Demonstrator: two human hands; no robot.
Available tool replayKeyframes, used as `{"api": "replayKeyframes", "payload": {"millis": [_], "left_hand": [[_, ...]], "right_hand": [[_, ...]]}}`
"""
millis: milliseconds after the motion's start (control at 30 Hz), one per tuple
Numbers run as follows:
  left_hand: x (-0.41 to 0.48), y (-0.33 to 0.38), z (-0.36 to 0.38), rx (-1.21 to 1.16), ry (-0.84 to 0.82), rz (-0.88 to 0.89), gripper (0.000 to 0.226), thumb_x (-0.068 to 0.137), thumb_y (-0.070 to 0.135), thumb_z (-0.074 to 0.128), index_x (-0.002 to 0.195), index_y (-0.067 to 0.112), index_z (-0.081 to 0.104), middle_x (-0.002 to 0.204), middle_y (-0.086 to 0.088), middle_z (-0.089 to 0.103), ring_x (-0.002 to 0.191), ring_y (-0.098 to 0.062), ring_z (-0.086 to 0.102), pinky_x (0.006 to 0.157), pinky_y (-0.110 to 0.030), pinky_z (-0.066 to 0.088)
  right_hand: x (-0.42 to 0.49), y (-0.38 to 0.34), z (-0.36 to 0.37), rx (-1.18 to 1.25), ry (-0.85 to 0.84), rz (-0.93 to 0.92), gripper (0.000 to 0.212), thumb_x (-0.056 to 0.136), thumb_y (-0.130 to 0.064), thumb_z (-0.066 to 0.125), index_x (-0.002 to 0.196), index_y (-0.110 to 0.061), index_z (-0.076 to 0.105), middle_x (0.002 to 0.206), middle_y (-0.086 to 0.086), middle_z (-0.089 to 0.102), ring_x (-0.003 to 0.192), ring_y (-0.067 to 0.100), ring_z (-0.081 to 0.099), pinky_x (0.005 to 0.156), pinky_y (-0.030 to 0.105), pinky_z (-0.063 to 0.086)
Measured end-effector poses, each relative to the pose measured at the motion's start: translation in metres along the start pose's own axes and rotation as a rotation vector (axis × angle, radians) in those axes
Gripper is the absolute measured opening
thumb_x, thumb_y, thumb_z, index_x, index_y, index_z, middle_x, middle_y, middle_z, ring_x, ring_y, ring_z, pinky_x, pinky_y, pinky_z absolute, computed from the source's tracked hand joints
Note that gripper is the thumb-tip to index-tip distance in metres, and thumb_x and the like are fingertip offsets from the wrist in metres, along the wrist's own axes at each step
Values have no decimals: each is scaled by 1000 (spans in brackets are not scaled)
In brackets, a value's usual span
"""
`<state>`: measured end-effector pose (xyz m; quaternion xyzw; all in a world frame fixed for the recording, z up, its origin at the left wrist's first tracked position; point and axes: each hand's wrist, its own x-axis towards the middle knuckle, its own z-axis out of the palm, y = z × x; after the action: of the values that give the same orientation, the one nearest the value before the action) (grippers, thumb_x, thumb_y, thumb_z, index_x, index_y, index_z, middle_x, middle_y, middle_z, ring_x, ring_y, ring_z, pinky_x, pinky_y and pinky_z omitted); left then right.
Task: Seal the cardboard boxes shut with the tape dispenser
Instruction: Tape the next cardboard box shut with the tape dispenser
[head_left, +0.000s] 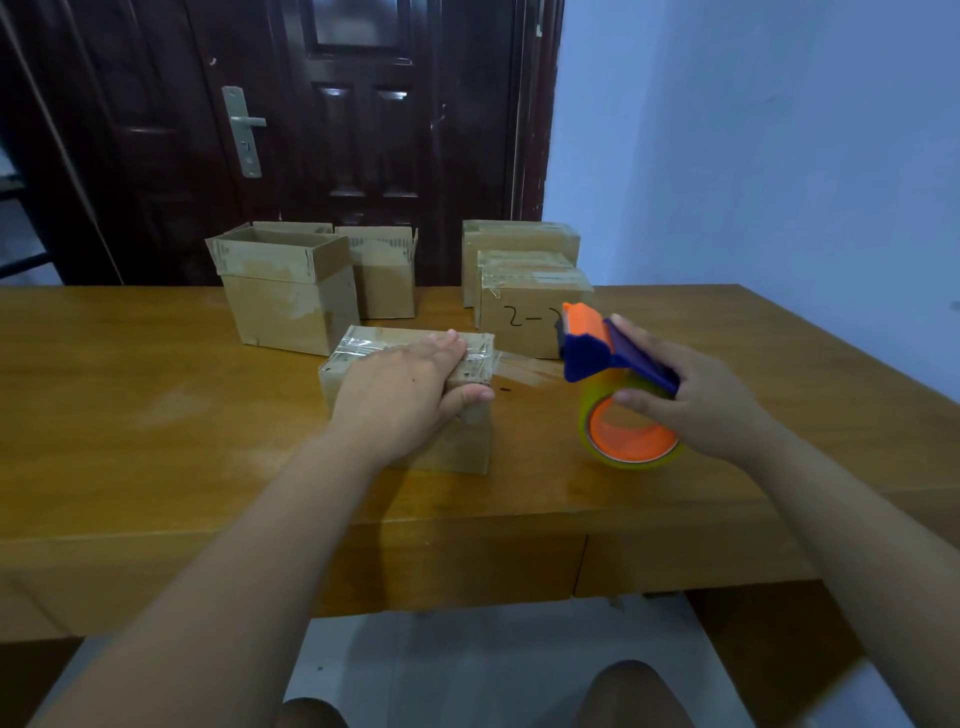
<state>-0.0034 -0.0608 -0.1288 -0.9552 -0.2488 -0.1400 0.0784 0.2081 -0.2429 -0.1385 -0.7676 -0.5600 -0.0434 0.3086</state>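
Note:
A small closed cardboard box (363, 348) stands on the wooden table (156, 415) in front of me. My left hand (410, 384) lies flat on its taped top, thumb down its right side. A strip of clear tape (524, 366) stretches from the box's right edge to the tape dispenser (597, 353), blue and orange with a yellowish roll on an orange core. My right hand (691, 395) grips the dispenser just right of the box.
Two open boxes (285, 291) stand behind on the left. A stack of taped boxes (524, 306), the front one marked "2-2", stands behind on the right. A dark door is beyond the table, and a blue wall is to the right.

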Motion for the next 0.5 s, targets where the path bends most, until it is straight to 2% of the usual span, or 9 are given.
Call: {"api": "replayKeyframes", "payload": {"millis": [133, 200, 400, 500], "left_hand": [[-1, 0, 1, -8, 14, 6, 87, 76, 69, 7, 150, 26, 22, 156, 7, 25, 139, -13, 32, 105, -34, 37], [-1, 0, 2, -16, 23, 4, 86, 77, 69, 8, 150, 26, 22, 156, 7, 25, 139, -13, 32, 104, -33, 38], [0, 0, 5, -50, 47, -17, 88, 74, 74, 10, 150, 30, 22, 154, 7, 29, 137, -13, 35, 102, -35, 40], [0, 4, 6, -9, 29, -1, 89, 72, 81, 19, 149, 38, 16, 154, 5, 30, 137, -17, 37, 100, -38, 42]], "right_hand": [[4, 1, 4, -158, -140, -21, 66, 79, -66, 42, 137, -59, 10, 108, 2, 55, 87, 13, 49, 70, 19, 34], [8, -2, 5, -191, -213, 1, 65, 85, -61, 46, 139, -59, 9, 101, -4, 50, 83, 5, 45, 66, 16, 29], [25, -25, -4, -301, -376, -16, 64, 90, -55, 50, 142, -57, 13, 93, -10, 44, 82, 5, 44, 68, 22, 33], [37, -40, -8, -358, -422, -43, 63, 91, -54, 51, 145, -51, 19, 87, -19, 44, 78, 4, 46, 65, 21, 34]]}}
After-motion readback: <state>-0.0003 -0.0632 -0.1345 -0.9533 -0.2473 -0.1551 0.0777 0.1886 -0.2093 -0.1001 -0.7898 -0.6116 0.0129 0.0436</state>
